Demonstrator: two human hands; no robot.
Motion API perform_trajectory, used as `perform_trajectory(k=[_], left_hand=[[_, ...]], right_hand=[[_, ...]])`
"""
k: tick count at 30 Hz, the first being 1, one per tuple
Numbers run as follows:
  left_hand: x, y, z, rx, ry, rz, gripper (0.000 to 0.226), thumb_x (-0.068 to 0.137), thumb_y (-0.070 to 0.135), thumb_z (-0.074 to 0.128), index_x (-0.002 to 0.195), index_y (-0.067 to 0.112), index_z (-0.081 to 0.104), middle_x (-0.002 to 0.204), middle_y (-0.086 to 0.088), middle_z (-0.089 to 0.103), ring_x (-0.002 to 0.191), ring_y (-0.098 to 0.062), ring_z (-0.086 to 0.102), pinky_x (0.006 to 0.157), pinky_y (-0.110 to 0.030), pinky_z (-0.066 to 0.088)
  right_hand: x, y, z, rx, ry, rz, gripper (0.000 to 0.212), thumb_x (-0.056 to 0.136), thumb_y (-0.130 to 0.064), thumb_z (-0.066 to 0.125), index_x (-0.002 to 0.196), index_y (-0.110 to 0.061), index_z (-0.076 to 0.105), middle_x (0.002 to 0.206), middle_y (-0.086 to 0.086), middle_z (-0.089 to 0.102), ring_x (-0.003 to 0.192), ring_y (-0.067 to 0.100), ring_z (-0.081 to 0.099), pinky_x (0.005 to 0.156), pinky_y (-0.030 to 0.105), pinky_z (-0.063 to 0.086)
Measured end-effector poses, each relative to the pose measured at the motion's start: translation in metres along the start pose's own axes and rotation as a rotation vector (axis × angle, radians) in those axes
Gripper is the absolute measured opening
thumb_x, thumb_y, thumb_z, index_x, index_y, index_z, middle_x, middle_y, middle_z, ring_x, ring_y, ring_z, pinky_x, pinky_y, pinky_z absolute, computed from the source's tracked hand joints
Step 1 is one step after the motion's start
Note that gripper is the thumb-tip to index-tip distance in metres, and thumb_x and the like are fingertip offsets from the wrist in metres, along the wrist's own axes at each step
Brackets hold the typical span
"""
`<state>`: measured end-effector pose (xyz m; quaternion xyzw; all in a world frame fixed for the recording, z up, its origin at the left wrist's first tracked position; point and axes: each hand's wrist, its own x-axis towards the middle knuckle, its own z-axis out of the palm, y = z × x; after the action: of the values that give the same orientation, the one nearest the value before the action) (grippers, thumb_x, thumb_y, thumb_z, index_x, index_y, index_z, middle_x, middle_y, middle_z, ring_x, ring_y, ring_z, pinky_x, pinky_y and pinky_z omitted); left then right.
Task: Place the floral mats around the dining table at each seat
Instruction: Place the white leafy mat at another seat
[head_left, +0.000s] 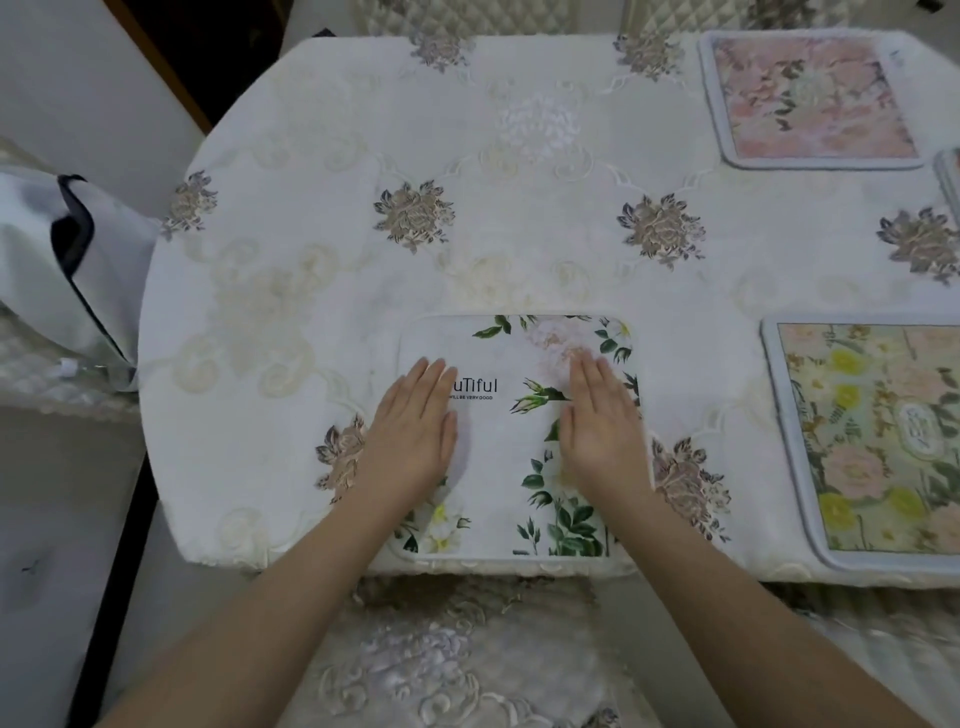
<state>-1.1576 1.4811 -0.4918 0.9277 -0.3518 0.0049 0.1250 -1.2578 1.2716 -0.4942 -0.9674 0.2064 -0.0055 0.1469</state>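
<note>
Both palms flat, fingers straight, pressed on white mat (511, 441) at near table (322, 291) edge: left hand (415, 421) on mat's left half, right hand (597, 426) on right half. No grip closed round it. Pink mat (810, 98) far right, yellow mat (878, 441) near right; poss. another mat at right edge, mostly cut off.

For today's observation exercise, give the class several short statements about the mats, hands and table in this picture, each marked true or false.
1. Both hands lie flat on the white mat. True: left hand, right hand.
2. The white mat sits at the table's far edge. False: at the near edge.
3. The yellow-flowered mat lies right of the white mat. True.
4. The pink mat touches the white mat. False: bare tablecloth separates them.
</note>
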Motion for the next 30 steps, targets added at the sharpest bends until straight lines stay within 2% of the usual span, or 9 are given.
perform_trajectory(k=[3,7,11,13,20,24,30], left_hand=[[0.039,0.022,0.004,-0.047,-0.011,0.033,0.054,0.099,0.027,0.029,0.145,0.003,0.044,0.151,-0.013,0.044,0.144,-0.028,0.036,0.119,-0.038,0.021],[0.069,0.023,0.028,-0.064,-0.145,-0.028,0.068,0.092,0.027,0.041,0.155,0.007,0.023,0.163,-0.007,0.022,0.152,-0.021,0.012,0.123,-0.038,0.014],[0.076,0.007,0.046,-0.01,-0.18,-0.05,0.061,0.1,0.035,0.011,0.157,0.013,0.018,0.164,-0.001,0.017,0.152,-0.015,0.01,0.123,-0.037,0.005],[0.077,0.005,0.047,0.008,-0.175,-0.05,0.062,0.1,0.037,0.007,0.157,0.014,0.02,0.164,0.0,0.019,0.152,-0.013,0.013,0.123,-0.037,0.005],[0.075,-0.001,0.051,0.011,-0.163,-0.066,0.062,0.099,0.04,0.019,0.157,0.019,0.021,0.164,0.002,0.018,0.152,-0.014,0.013,0.123,-0.038,0.007],[0.073,-0.017,0.049,0.019,-0.168,-0.159,0.062,0.101,0.043,0.017,0.159,0.022,0.007,0.166,0.002,0.005,0.153,-0.014,0.002,0.124,-0.036,0.002],[0.057,-0.049,0.037,0.027,-0.172,-0.233,0.064,0.1,0.045,0.01,0.159,0.021,0.004,0.166,0.003,0.003,0.153,-0.015,0.001,0.124,-0.036,0.002]], right_hand=[[0.038,-0.033,0.009,0.05,-0.04,-0.122,0.058,0.099,-0.027,0.02,0.154,-0.008,0.022,0.161,0.006,0.02,0.15,0.02,0.013,0.122,0.04,0.012],[0.081,-0.055,0.039,0.022,-0.137,-0.161,0.057,0.102,-0.022,0.029,0.155,-0.009,0.012,0.164,0.004,0.007,0.151,0.017,0.002,0.121,0.032,0.001],[0.082,-0.051,0.051,-0.026,-0.085,-0.162,0.06,0.1,-0.032,0.012,0.155,-0.011,0.019,0.163,0.003,0.015,0.15,0.016,0.01,0.121,0.033,0.002],[0.08,-0.05,0.052,-0.034,-0.079,-0.16,0.063,0.098,-0.034,0.009,0.155,-0.011,0.019,0.163,0.003,0.015,0.15,0.015,0.01,0.122,0.034,0.003],[0.078,-0.017,0.043,-0.059,-0.029,0.011,0.066,0.098,-0.046,0.024,0.155,-0.012,0.02,0.162,0.005,0.017,0.15,0.018,0.012,0.122,0.04,0.007],[0.073,0.019,0.03,-0.049,-0.02,0.071,0.067,0.099,-0.045,0.023,0.156,-0.013,0.012,0.164,0.004,0.009,0.151,0.017,0.005,0.121,0.033,-0.001],[0.06,0.056,0.015,0.016,-0.024,0.16,0.067,0.101,-0.048,0.02,0.156,-0.015,0.006,0.164,0.002,0.003,0.15,0.013,0.0,0.122,0.034,0.002]])
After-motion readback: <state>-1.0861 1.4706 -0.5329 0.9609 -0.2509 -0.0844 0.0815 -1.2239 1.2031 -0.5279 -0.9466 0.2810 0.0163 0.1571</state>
